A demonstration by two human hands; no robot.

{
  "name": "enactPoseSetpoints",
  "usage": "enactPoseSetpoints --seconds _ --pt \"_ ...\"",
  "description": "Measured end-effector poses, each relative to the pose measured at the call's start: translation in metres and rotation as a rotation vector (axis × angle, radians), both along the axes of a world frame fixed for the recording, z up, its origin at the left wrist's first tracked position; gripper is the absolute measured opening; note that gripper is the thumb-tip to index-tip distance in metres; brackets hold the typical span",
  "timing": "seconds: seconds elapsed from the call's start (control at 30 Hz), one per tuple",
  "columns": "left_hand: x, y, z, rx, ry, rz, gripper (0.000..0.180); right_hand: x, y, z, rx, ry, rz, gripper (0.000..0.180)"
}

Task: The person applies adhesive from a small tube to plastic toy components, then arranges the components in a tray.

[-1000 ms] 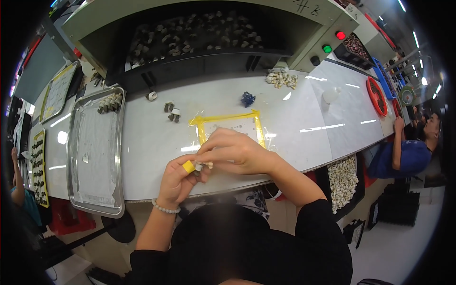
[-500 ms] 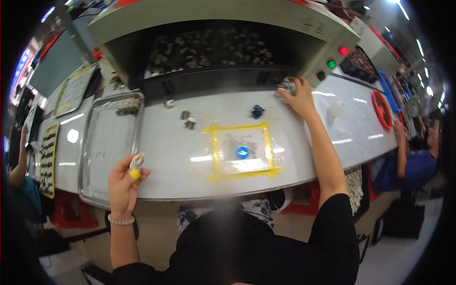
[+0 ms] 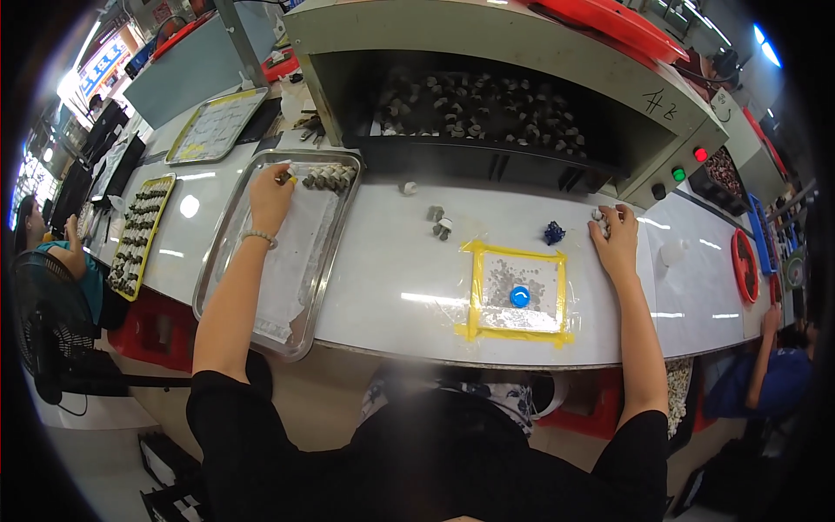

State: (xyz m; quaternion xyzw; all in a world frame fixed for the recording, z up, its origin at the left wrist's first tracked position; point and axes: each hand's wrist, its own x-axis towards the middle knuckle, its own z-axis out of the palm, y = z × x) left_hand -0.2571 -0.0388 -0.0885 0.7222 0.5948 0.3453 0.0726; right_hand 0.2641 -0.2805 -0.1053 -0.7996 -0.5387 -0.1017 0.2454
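Observation:
At the far end of a metal tray (image 3: 228,261), my left hand (image 3: 270,202) is closed, its fingertips on a small white-and-dark part (image 3: 284,177) that they mostly hide. A bit of yellow shows at those fingertips. Right beside them, a row of similar white-and-dark parts (image 3: 329,177) lines the tray's far end. My right hand (image 3: 617,241) rests on the table below the oven-like cabinet's corner, its fingers curled round a few small whitish parts (image 3: 598,219). Just left of it lies a dark blue spiky cluster (image 3: 554,232).
An open-fronted cabinet (image 3: 522,39) full of small parts spans the back. A yellow-taped square (image 3: 474,296) with a blue round piece (image 3: 519,297) lies on the table. Loose parts (image 3: 442,228) sit mid-table. A small white bottle (image 3: 672,253) and red basket (image 3: 744,265) stand right. Co-workers sit at both sides.
My left hand has moved from the tray's near right side to its far end, carrying the small part to the row. My right hand stays near the cabinet corner. The view has swung left.

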Motion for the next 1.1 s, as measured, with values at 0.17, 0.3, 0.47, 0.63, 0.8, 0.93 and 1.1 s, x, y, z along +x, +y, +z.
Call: enactPoseSetpoints --seconds 0.17,0.3,0.47,0.63,0.8,0.93,1.1 --pt "-0.003 0.010 -0.016 0.044 0.096 -0.067 0.032 -0.009 -0.027 -0.002 0.027 0.019 0.057 0.033" --pt "0.001 0.001 -0.015 0.026 0.109 -0.178 0.035 -0.009 -0.036 -0.002 0.015 0.033 0.036 0.033" --pt "0.003 -0.003 -0.014 -0.048 0.073 -0.197 0.037 -0.003 -0.036 -0.004 0.030 0.084 0.055 0.032" --pt "0.001 0.001 -0.019 0.044 0.131 -0.251 0.040 -0.027 -0.052 0.003 -0.020 0.158 0.109 0.031" --pt "0.073 -0.068 0.036 -0.032 0.008 -0.595 0.042 -0.041 -0.078 0.016 0.011 0.255 0.191 0.031" --pt "0.140 -0.108 0.034 0.117 0.198 -0.893 0.042 0.010 -0.073 0.018 0.130 0.144 0.104 0.030" --pt "0.159 -0.112 0.016 -0.072 0.363 -1.019 0.032 0.015 -0.066 0.036 -0.107 0.403 -0.023 0.032"
